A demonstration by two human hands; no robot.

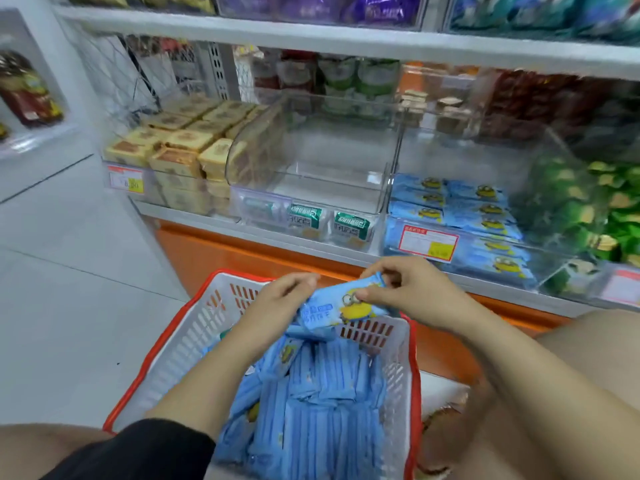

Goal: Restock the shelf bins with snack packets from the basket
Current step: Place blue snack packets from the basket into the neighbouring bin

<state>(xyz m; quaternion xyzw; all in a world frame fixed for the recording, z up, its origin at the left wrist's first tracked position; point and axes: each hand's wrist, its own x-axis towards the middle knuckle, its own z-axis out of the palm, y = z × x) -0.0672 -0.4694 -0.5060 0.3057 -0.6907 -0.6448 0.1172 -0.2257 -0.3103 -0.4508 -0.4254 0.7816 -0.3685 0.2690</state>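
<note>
A: Above the far rim of the basket (401,344), both hands are on one blue packet (337,308). The left hand (277,299) is closed round its left end, the right hand (405,285) pinches the right end between thumb and fingers.

B: So which step?

A: I'd judge the pick is done and the carry hasn't begun. The packet sits clear of the heap of blue packets (318,403) left in the basket.

B: Where does it go?

A: Probably the bin of matching blue packets (460,209), at about one o'clock from the hands. The clear bin (311,168) at twelve o'clock is bare up top, with green-labelled packs (327,221) below.

B: What does the move need?

A: Lift it over the bin's front wall and lay it flat on the stack.
</note>
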